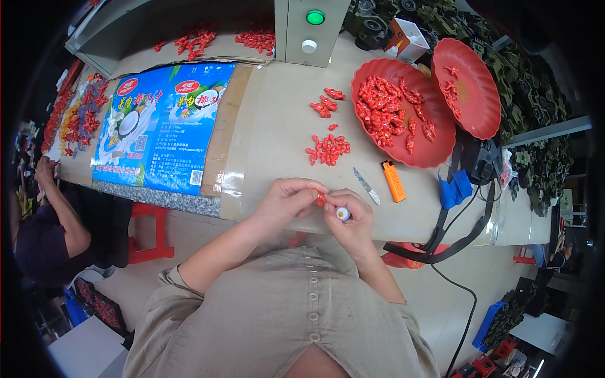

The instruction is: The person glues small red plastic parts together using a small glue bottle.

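At the bench's near edge, my left hand (pixel 291 200) pinches a small red plastic piece (pixel 320 199) with thumb and fingertips. My right hand (pixel 354 220) meets it there, its fingertips close to the same piece. Curled in the right hand is a small white tube (pixel 343 214), its round end with a yellowish centre facing up; the rest is hidden by fingers. Beyond the hands lies a loose pile of red plastic pieces (pixel 328 150), and farther back a smaller group of red figures (pixel 324 106). A small silver blade (pixel 366 186) and an orange lighter (pixel 393 181) lie right of the hands.
Two red scalloped plates (pixel 360 120) (pixel 491 126) hold red figures at the right. A blue printed cardboard sheet (pixel 161 170) covers the left bench. A grey post (pixel 309 38) with a green light stands behind. Black straps (pixel 435 255) hang over the front edge; another person (pixel 57 208) sits left.
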The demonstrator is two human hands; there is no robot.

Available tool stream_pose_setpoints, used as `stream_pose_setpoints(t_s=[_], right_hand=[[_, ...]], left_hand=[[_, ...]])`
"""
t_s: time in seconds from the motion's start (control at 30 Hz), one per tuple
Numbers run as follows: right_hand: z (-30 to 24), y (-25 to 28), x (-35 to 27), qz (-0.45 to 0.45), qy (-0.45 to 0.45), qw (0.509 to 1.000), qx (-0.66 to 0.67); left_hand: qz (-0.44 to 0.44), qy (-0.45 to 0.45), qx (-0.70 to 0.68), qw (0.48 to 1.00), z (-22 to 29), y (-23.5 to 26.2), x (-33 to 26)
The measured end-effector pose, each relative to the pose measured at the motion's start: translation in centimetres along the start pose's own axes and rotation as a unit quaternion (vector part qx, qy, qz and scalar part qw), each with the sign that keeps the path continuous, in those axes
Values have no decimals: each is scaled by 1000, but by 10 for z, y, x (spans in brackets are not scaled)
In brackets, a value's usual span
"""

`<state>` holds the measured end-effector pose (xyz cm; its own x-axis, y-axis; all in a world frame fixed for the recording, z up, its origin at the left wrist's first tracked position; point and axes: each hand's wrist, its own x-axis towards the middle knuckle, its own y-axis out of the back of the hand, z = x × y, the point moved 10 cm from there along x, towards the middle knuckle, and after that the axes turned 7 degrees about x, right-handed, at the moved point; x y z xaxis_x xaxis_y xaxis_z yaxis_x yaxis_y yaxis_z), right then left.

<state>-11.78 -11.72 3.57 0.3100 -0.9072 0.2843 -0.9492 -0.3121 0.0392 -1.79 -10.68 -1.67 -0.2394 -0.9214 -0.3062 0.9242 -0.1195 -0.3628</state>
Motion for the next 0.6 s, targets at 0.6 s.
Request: stream_pose_setpoints(t_s=[0.6], right_hand=[[-13, -2, 0, -20, 78, 995, -56]], left_hand=[[-27, 57, 16, 998, 1, -2, 2]])
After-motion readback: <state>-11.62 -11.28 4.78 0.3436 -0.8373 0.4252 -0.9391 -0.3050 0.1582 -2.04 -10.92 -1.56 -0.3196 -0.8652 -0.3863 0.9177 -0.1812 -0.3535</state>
